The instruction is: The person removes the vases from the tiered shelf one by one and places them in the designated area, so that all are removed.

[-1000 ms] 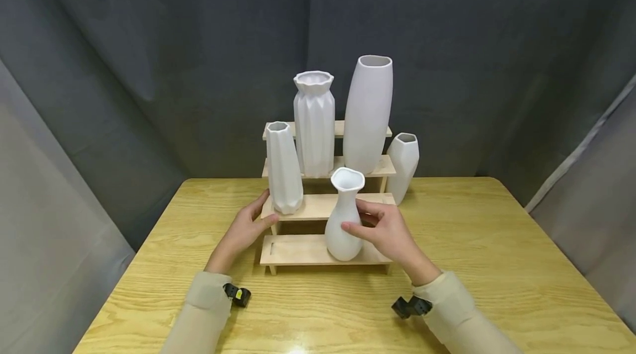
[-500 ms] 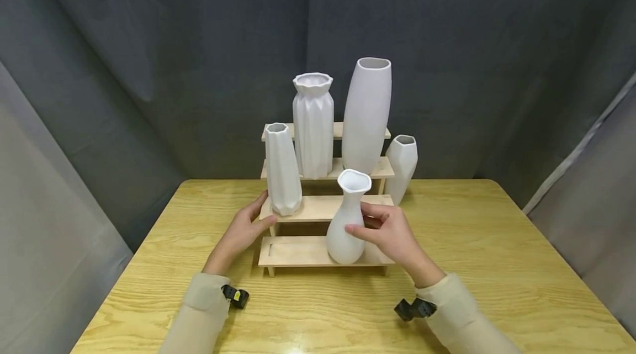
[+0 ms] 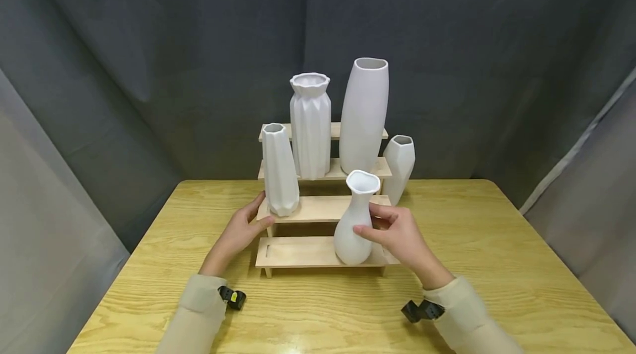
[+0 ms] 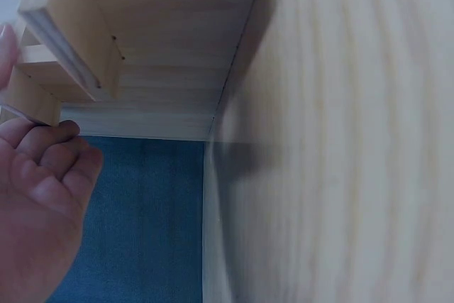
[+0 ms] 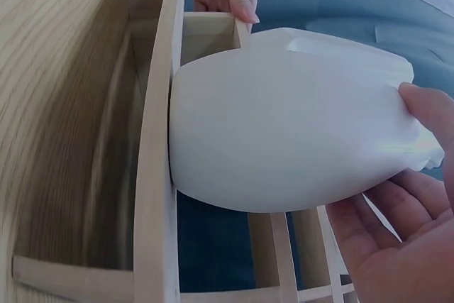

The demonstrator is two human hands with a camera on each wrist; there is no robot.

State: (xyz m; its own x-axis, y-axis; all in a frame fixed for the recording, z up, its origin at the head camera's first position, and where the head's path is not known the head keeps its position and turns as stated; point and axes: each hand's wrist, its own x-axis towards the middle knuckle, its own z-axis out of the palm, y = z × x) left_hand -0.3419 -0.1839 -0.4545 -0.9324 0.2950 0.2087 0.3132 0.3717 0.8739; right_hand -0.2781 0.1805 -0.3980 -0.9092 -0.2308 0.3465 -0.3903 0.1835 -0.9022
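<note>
A white vase (image 3: 351, 238) with a wavy rim and narrow neck stands on the lowest step of a tiered wooden stand (image 3: 298, 252). My right hand (image 3: 399, 235) grips it from the right, thumb in front and fingers behind. In the right wrist view, the vase's base (image 5: 213, 129) meets the board, and the hand (image 5: 411, 239) holds its upper body. My left hand (image 3: 238, 232) holds the left end of the stand's second step, its thumb at the front. The left wrist view shows the left hand's curled fingers (image 4: 60, 147) at the wood. A faceted white vase (image 3: 281, 177) stands beside that hand.
A pleated white vase (image 3: 311, 133) and a tall smooth vase (image 3: 364, 116) stand on the third step. An angular white vase (image 3: 400, 166) stands behind the stand's right side. The wooden table (image 3: 472, 243) ends at a dark curtain (image 3: 223, 67).
My right hand has shifted the wavy-rimmed vase a little to the right along the lowest step. The left hand keeps its hold on the stand.
</note>
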